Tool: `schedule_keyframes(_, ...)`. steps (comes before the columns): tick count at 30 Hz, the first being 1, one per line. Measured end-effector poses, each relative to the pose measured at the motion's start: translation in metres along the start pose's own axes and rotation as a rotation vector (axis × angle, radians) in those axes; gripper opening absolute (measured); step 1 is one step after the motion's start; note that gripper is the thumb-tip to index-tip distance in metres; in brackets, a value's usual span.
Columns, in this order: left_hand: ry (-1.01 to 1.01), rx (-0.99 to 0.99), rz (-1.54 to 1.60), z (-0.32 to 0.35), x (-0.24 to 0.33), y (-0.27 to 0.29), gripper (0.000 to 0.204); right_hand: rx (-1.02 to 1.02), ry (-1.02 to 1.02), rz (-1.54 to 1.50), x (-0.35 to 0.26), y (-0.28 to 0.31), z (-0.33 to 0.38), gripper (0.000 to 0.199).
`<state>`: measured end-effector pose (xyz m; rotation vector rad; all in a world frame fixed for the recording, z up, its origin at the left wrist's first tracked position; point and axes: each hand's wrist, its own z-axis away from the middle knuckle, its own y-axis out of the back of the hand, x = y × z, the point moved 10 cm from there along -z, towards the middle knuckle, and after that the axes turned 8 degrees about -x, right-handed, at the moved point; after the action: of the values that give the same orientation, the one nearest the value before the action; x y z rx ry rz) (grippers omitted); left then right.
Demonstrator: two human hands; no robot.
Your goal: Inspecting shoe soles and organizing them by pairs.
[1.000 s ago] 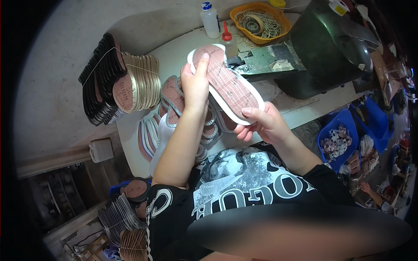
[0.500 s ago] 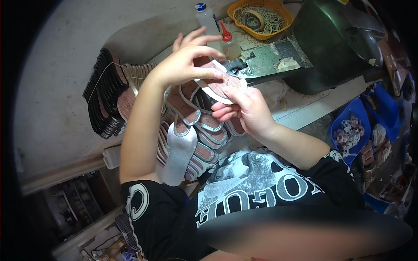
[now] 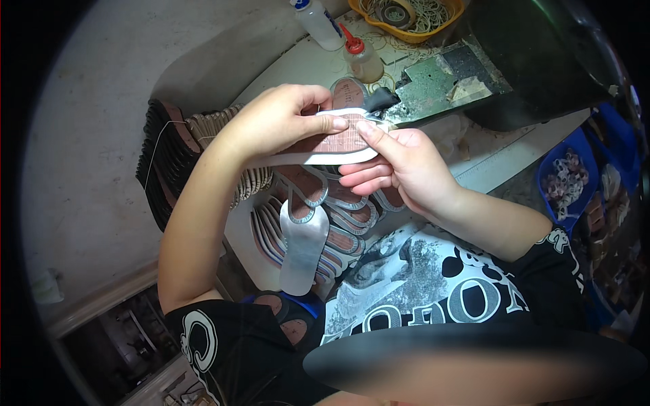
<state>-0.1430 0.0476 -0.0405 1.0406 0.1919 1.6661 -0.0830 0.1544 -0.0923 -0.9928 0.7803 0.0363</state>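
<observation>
A shoe insole (image 3: 318, 144) with a pinkish-brown face and a white rim lies across both my hands, its rounded end beside the small black part at the tip of a green machine arm (image 3: 433, 88). My left hand (image 3: 281, 122) grips it from above, thumb pressed on the brown face. At the rounded end, my right hand (image 3: 409, 159) pinches the rim between thumb and fingers. Behind the held one, another brown insole end (image 3: 349, 93) shows. Below my hands hang several silver-edged insoles (image 3: 345, 210), with a plain silver one (image 3: 302, 243) in front.
Bundled black insoles (image 3: 162, 162) lean at the left, beside beige ones (image 3: 213, 125). Past the hands stand a red-capped bottle (image 3: 364, 64), a white bottle (image 3: 318, 26) and a yellow basket (image 3: 433, 32) of rubber bands and tape. A blue bin (image 3: 572, 179) with small pieces is at right.
The insole has turned closer to level, and its white rim now reaches further left. My left hand's raised fingers have come down behind it. The whole view has shifted.
</observation>
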Motion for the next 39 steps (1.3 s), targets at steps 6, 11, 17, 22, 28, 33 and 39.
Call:
schedule_keyframes(6,0.108,0.021,0.316,0.006,-0.011,-0.027,0.033,0.005,0.028,0.057,-0.008,0.009,-0.003,0.041)
schedule_keyframes(11,0.163,0.097,0.531,0.004,-0.019,-0.043,0.034,0.001,0.064,0.123,-0.013,0.019,-0.009,0.036)
schedule_keyframes(17,0.241,0.154,0.67,-0.008,-0.037,-0.049,0.033,-0.015,0.089,0.167,-0.011,0.033,-0.031,0.033)
schedule_keyframes(22,0.254,0.156,0.847,-0.019,-0.046,-0.062,0.033,-0.031,0.06,0.222,-0.016,0.042,-0.036,0.027)
schedule_keyframes(28,0.219,0.094,0.962,-0.01,-0.025,-0.078,0.048,-0.12,-0.139,0.383,-0.013,0.055,-0.001,0.03)
schedule_keyframes(33,0.184,0.083,0.999,-0.001,-0.02,-0.084,0.05,-0.194,-0.133,0.401,-0.003,0.035,0.062,0.036)
schedule_keyframes(39,0.202,0.24,0.745,0.0,-0.037,-0.054,0.055,-0.124,-0.07,0.279,0.009,0.031,0.053,0.031)
